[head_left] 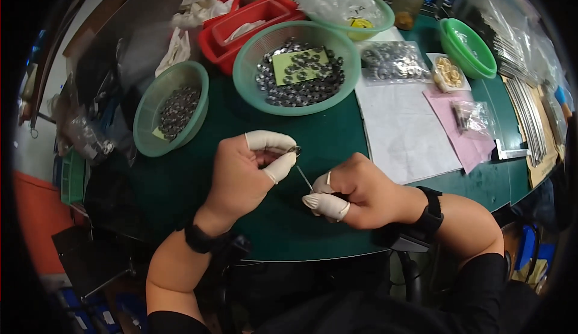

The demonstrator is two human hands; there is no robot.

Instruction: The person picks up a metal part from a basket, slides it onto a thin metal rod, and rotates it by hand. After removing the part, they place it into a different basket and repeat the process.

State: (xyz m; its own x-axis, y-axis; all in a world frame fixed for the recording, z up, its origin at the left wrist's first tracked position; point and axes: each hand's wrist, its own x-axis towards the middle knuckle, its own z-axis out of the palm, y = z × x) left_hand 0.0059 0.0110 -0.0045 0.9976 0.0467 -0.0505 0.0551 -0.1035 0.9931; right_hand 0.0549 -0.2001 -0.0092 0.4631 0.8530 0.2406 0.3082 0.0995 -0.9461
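Between thumb and forefinger, both in white finger cots, my left hand [241, 168] pinches a small round metal part [295, 150]. My right hand [355, 192], also with white finger cots, grips a thin metal rod [305, 179], whose far end points up toward the metal part. Whether the rod touches the part I cannot tell. Both hands hover over the dark green tabletop. Beyond them stands a large green basin [247, 96] holding many shiny round metal parts and a yellow-green slip. A smaller green basin [144, 130] to the left holds smaller metal parts.
Red trays [220, 39] and a green bowl [382, 21] with plastic bags stand at the back. White paper [400, 135], a bag of metal parts [394, 63], gold parts [448, 72], a pink sheet [460, 135] and metal strips [530, 117] lie to the right.
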